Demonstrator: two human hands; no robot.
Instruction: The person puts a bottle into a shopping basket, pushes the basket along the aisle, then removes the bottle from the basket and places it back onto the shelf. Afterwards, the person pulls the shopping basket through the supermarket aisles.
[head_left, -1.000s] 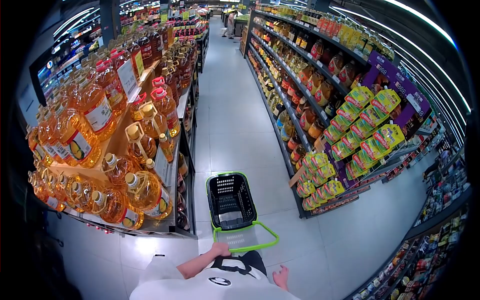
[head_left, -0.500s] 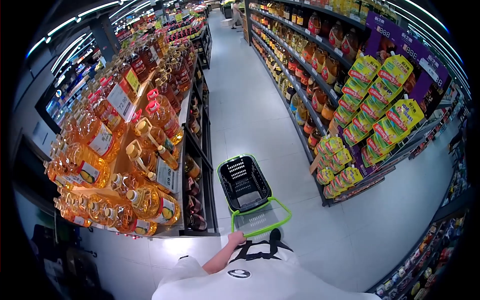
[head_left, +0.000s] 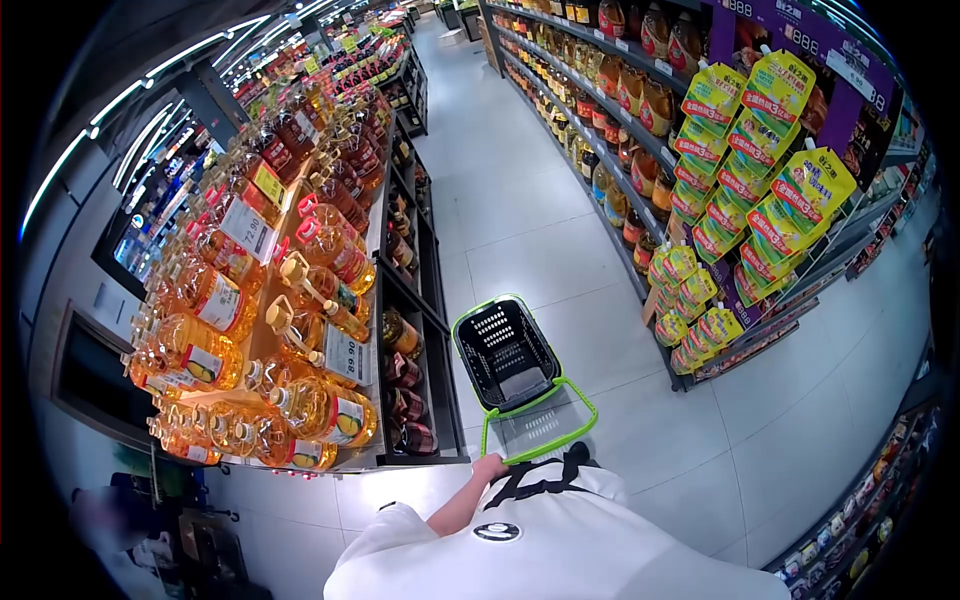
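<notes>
My left hand [head_left: 488,468] is closed round the left end of the green handle [head_left: 552,449] of a black shopping basket [head_left: 506,352]. The basket stands on the floor in front of me, and its perforated inside looks empty. Close to its left is the end of a rack of dark bottles [head_left: 408,405]. My right hand is out of view, below or behind my white top.
Large oil bottles [head_left: 322,412] fill a display on the left, with price cards [head_left: 247,228]. On the right, yellow-green pouches [head_left: 805,190] hang at the end of a long bottle shelf [head_left: 620,125]. Grey tiled floor [head_left: 530,235] runs between them.
The view has turned, so the aisle leans left and the basket appears higher and further right. My right hand, seen earlier with fingers partly spread, has left the view. The left still grips the handle.
</notes>
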